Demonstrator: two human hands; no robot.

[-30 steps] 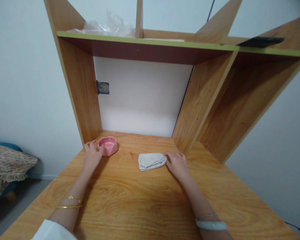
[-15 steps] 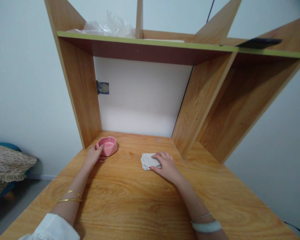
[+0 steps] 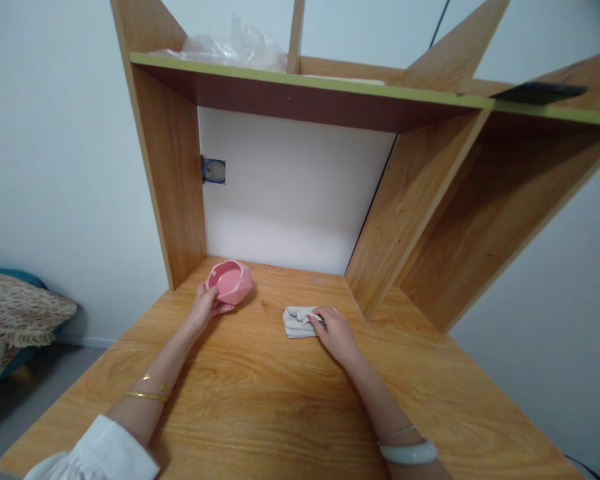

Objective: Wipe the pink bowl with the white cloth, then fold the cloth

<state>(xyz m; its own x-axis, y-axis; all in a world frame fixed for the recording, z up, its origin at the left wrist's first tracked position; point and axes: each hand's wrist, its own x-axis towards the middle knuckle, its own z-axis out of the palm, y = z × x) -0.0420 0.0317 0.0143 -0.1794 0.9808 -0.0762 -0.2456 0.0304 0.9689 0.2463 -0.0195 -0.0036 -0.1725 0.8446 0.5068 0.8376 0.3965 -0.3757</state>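
Note:
My left hand (image 3: 206, 307) grips a pink faceted ashtray (image 3: 237, 288) at its near left side, thumb over the rim and fingers underneath. The ashtray is tilted toward me, so its round hollow shows. Further right, my right hand (image 3: 336, 331) pinches the right part of a folded light-grey cloth (image 3: 296, 323), bunching it up a little between thumb and fingers. The rest of the cloth lies flat on the wooden desk (image 3: 260, 400).
Wooden uprights (image 3: 173, 173) and a shelf with a green edge (image 3: 260, 77) frame the back of the desk. On the shelf lie a clear plastic bag (image 3: 235, 50) and a dark flat object (image 3: 540, 92). A wall socket opening (image 3: 214, 171) shows behind. A patterned throw (image 3: 23, 310) lies at far left.
My left hand has lifted and tilted the ashtray, bringing it slightly right. My right hand has closed on the cloth and puckered it. The view has shifted a little.

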